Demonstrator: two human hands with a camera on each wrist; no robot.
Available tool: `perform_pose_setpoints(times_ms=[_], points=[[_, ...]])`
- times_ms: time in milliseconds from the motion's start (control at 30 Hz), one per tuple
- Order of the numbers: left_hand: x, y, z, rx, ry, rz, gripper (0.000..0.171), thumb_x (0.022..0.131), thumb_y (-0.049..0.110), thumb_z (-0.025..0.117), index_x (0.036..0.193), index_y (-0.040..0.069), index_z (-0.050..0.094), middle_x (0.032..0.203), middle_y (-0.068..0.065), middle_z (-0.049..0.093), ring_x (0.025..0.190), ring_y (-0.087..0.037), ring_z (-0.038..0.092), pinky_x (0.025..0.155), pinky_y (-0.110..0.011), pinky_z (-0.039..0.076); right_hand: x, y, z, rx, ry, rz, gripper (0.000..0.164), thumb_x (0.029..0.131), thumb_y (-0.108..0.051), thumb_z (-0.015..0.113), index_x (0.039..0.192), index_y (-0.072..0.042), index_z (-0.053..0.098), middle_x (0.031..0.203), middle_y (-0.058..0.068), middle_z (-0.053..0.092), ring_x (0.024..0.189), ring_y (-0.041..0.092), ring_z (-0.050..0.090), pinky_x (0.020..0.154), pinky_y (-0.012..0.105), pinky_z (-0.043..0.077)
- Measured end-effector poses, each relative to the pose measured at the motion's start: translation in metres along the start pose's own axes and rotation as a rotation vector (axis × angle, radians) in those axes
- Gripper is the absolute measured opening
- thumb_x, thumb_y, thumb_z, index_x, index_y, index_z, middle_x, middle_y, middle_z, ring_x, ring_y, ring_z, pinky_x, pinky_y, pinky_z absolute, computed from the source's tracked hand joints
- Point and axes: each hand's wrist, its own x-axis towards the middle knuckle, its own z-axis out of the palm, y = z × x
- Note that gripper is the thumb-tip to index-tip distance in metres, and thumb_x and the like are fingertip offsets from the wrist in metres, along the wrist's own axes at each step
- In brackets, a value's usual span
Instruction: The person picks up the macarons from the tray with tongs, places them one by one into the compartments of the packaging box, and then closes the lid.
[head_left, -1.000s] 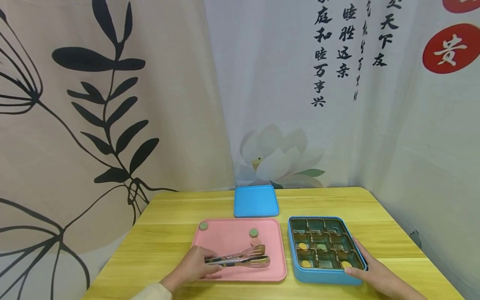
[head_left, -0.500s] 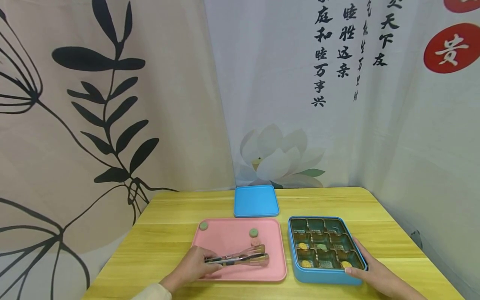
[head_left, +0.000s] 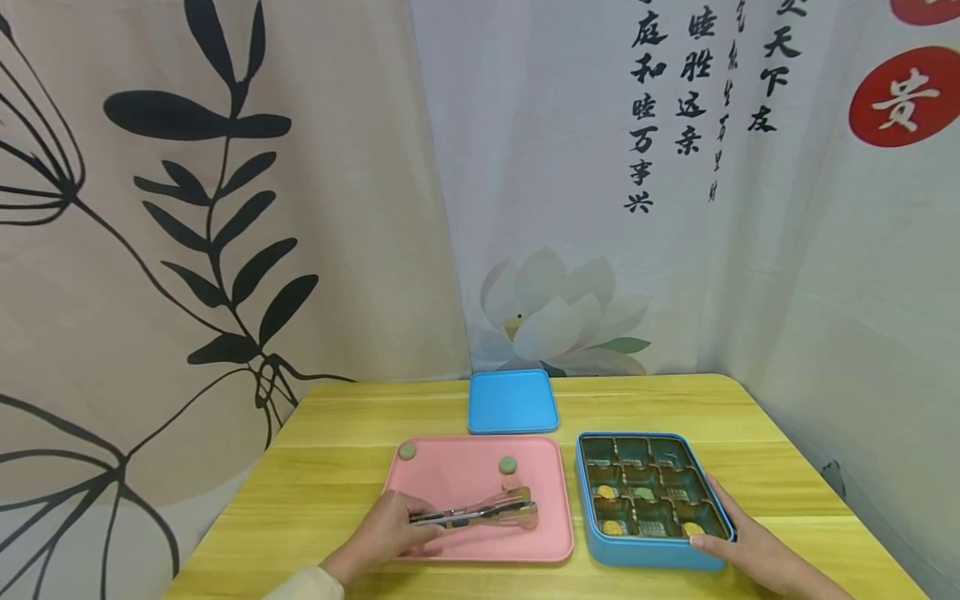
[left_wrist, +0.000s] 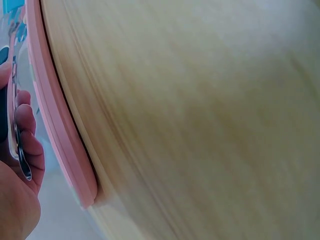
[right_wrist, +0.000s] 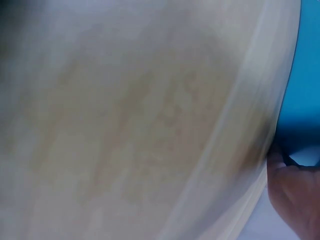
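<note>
My left hand (head_left: 393, 523) grips a pair of metal tongs (head_left: 472, 515) with clear, amber-tinted tips, held over the pink tray (head_left: 457, 546). In the left wrist view, the fingers (left_wrist: 31, 120) curl round the tongs' handle beside the tray's rim. A pink round biscuit (head_left: 511, 482) lies just beyond the tips, partly covered by them. Behind it sits a green round biscuit (head_left: 507, 465); another green biscuit (head_left: 407, 451) is in the far left corner. My right hand (head_left: 738, 537) holds the blue box (head_left: 652, 553) at its right side, thumb over the near rim.
The box's dark insert (head_left: 653, 527) is split into several compartments, some holding yellow biscuits (head_left: 612, 527) and one a green biscuit (head_left: 643, 493). A blue lid (head_left: 513, 402) lies behind the tray on the wooden table (head_left: 330, 467). A printed curtain (head_left: 360, 208) hangs behind.
The two arms of the tongs have drawn closer together, the near one tilting up toward the far one. Both hands, the tray and the box have kept their places.
</note>
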Motion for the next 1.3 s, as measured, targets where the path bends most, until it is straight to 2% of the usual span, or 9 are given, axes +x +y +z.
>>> perform_pose_setpoints(times_ms=[267, 533, 767, 967, 1167, 1300], points=[[0.0015, 0.0003, -0.0014, 0.020, 0.025, 0.011, 0.013, 0.083, 0.028, 0.081, 0.089, 0.016, 0.079, 0.058, 0.008, 0.061, 0.043, -0.001, 0.044, 0.039, -0.015, 0.033, 0.0008, 0.0002, -0.0022, 0.006, -0.009, -0.026, 0.096, 0.101, -0.035, 0.056, 0.155, -0.008, -0.019, 0.155, 0.037, -0.014, 0.134, 0.065, -0.004, 0.094, 0.078, 0.025], [0.0025, 0.0014, -0.0025, 0.064, 0.040, 0.027, 0.013, 0.082, 0.025, 0.081, 0.089, 0.014, 0.079, 0.062, 0.012, 0.063, 0.046, 0.000, 0.046, 0.041, -0.018, 0.036, 0.0001, -0.0011, 0.0002, -0.029, 0.022, 0.003, 0.101, 0.099, -0.039, 0.060, 0.156, -0.008, -0.017, 0.155, 0.038, -0.012, 0.135, 0.064, 0.002, 0.093, 0.076, 0.030], [0.0029, -0.0013, -0.0003, 0.057, 0.015, 0.013, 0.014, 0.081, 0.025, 0.081, 0.090, 0.015, 0.079, 0.063, 0.013, 0.064, 0.047, 0.000, 0.045, 0.041, -0.017, 0.036, -0.0009, 0.0007, 0.0001, 0.008, 0.002, -0.004, 0.099, 0.100, -0.038, 0.059, 0.155, -0.008, -0.019, 0.156, 0.036, -0.014, 0.135, 0.064, -0.003, 0.094, 0.078, 0.024], [0.0028, -0.0027, 0.0009, 0.070, -0.007, 0.048, 0.010, 0.081, 0.024, 0.081, 0.089, 0.018, 0.079, 0.063, 0.015, 0.064, 0.045, 0.002, 0.041, 0.040, -0.016, 0.031, -0.0003, 0.0024, -0.0005, 0.001, 0.002, -0.012, 0.098, 0.100, -0.037, 0.058, 0.155, -0.007, -0.018, 0.155, 0.036, -0.013, 0.135, 0.064, -0.003, 0.094, 0.079, 0.023], [0.0024, -0.0025, -0.0002, 0.121, 0.032, 0.080, 0.004, 0.081, 0.021, 0.081, 0.082, 0.018, 0.078, 0.058, 0.018, 0.058, 0.048, 0.003, 0.042, 0.043, -0.017, 0.032, 0.0000, 0.0012, -0.0003, -0.003, -0.004, -0.009, 0.098, 0.100, -0.038, 0.058, 0.155, -0.006, -0.017, 0.155, 0.036, -0.013, 0.136, 0.063, -0.004, 0.095, 0.078, 0.024], [0.0023, -0.0018, -0.0021, 0.131, 0.059, 0.079, 0.005, 0.081, 0.021, 0.081, 0.079, 0.018, 0.078, 0.058, 0.018, 0.057, 0.050, 0.002, 0.044, 0.045, -0.018, 0.035, -0.0002, 0.0011, -0.0006, -0.019, 0.000, -0.007, 0.099, 0.100, -0.039, 0.058, 0.155, -0.005, -0.017, 0.155, 0.037, -0.012, 0.135, 0.063, -0.003, 0.094, 0.078, 0.024]])
